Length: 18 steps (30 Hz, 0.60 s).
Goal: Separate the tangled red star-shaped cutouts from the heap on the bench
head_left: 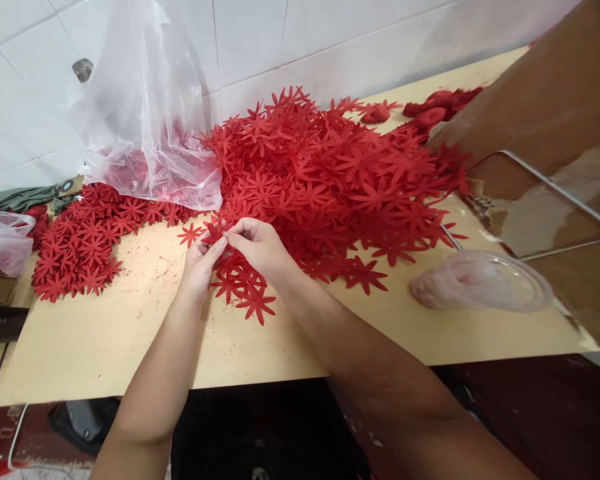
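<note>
My left hand (203, 261) and my right hand (257, 245) meet over the table, their fingertips pinched together. Between them is a red flower-shaped cutout (213, 230) with narrow petals, partly covered by the fingers. Right behind my hands rises a large loose heap of red flower cutouts (325, 173). A few single cutouts (256, 305) lie on the tabletop just below my right hand. Off to the left is a second, flatter pile of darker red cutouts (83, 247), apart from my hands.
A clear plastic bag (153, 133) stands against the tiled wall, between the piles. On the right are a clear plastic lid or tub (495, 283), a metal wire frame (555, 190) and a brown cardboard sheet (545, 100). The wooden tabletop (105, 340) carries small red scraps.
</note>
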Tool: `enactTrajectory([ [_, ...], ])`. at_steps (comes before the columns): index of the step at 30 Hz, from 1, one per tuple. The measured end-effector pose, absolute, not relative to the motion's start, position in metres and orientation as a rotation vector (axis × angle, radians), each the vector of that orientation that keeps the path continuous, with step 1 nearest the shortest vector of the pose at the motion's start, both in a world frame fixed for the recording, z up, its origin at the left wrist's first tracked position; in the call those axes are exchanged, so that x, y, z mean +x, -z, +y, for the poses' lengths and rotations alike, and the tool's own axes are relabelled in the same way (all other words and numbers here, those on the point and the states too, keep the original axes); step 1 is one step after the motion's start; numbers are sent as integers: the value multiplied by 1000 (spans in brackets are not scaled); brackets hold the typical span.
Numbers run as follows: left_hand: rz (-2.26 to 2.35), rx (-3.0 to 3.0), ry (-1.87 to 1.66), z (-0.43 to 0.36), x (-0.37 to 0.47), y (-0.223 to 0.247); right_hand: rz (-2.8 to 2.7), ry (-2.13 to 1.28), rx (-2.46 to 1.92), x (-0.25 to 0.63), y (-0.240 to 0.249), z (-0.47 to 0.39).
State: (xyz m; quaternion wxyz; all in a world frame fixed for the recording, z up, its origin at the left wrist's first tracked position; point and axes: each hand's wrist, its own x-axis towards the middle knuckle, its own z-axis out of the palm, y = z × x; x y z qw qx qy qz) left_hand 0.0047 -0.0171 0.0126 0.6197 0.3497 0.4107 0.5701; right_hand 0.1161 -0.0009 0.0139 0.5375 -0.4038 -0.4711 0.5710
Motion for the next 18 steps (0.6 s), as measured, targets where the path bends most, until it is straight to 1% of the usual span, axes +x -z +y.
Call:
enactTrajectory([
  [3, 1020, 761, -1347, -16, 4, -11, -965, -1522, -894, 119, -18, 0],
  [6, 1040, 763, -1352, -14, 3, -10, -903, -1576, -871, 122, -18, 1],
  [13, 1094, 872, -1324, -12, 1, -11, -885, -1549, -870, 122, -14, 4],
  [18, 1116, 878, -1309, -13, 4, -11, -945, -1442, -912, 122, -18, 4],
])
